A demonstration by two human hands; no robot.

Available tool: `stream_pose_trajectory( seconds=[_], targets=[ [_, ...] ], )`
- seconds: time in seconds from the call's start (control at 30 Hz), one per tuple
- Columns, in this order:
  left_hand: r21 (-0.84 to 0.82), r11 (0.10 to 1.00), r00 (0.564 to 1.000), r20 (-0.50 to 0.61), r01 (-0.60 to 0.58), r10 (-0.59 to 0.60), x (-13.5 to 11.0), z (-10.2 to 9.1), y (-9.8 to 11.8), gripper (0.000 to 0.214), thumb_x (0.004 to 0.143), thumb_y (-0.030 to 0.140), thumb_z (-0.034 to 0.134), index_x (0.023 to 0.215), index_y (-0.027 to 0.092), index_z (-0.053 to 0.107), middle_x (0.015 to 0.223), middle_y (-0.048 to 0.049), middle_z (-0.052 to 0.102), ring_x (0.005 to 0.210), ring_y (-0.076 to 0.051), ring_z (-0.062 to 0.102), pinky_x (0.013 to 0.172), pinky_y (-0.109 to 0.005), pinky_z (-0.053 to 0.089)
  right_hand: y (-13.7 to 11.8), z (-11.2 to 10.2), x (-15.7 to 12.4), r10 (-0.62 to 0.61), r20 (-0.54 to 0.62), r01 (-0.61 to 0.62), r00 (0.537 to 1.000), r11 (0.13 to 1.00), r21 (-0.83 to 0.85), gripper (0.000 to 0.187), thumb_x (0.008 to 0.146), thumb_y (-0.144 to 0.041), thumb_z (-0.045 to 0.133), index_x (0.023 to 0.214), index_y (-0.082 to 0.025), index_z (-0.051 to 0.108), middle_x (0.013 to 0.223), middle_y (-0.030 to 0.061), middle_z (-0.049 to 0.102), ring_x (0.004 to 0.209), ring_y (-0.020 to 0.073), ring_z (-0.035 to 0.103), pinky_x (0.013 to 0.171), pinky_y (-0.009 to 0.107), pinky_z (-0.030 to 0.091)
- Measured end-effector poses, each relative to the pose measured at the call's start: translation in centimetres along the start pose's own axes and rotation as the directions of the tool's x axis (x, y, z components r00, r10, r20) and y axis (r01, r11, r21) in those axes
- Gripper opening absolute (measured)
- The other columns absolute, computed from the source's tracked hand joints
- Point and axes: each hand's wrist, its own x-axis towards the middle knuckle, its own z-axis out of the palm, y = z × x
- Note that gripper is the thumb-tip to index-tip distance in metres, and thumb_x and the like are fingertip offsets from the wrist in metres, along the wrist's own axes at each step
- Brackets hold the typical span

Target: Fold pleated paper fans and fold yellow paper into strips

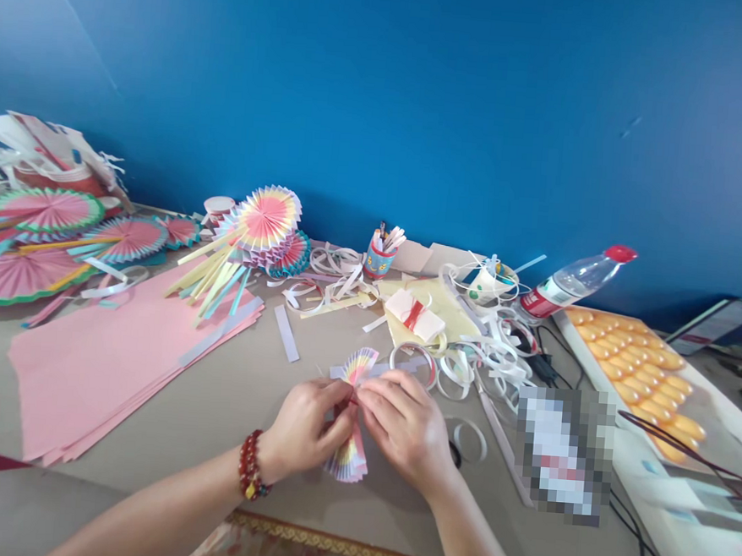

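Near the table's front edge my left hand (pixel 307 430) and my right hand (pixel 404 428) meet over a small pleated rainbow paper piece (pixel 354 412). Both hands pinch it at its narrow middle, where a thin red tie shows. Its fanned ends stick out above and below my fingers. A red bead bracelet (pixel 251 464) sits on my left wrist.
A stack of pink paper sheets (pixel 104 361) lies at left. Finished paper fans (pixel 43 238) and a round one (pixel 267 220) stand behind it. Paper strips and tape rings (pixel 473 353) litter the middle. A plastic bottle (pixel 574 279), a pen cup (pixel 380 257) and a yellow-dotted box (pixel 644 365) sit right.
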Motion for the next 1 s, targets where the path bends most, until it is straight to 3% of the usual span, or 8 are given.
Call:
stream_pose_trajectory(
  seconds=[0.43, 1.0],
  targets=[
    [-0.041, 0.998, 0.998, 0.035, 0.047, -0.045, 0.13, 0.08, 0.04, 0.017, 0.087, 0.018, 0.044, 0.070, 0.021, 0.045, 0.066, 0.0008, 0.052, 0.061, -0.014, 0.047, 0.060, -0.025, 0.033, 0.61, 0.22, 0.23, 0.069, 0.022, -0.072, 0.997, 0.985, 0.155, 0.018, 0.094, -0.015, 0.051, 0.098, -0.022, 0.067, 0.095, 0.0052, 0.071, 0.092, 0.0207, 0.060, 0.084, 0.037, 0.053],
    [0.012, 1.000, 0.999, 0.047, -0.003, 0.002, 0.11, 0.14, -0.09, 0.011, 0.085, 0.017, 0.045, 0.076, 0.020, 0.049, 0.069, -0.0009, 0.055, 0.064, -0.016, 0.049, 0.063, -0.026, 0.036, 0.58, 0.34, 0.11, 0.085, 0.050, -0.092, 0.995, 0.983, 0.158, 0.012, 0.095, -0.017, 0.055, 0.098, -0.021, 0.066, 0.094, 0.0049, 0.071, 0.093, 0.0210, 0.058, 0.084, 0.036, 0.052]
  ],
)
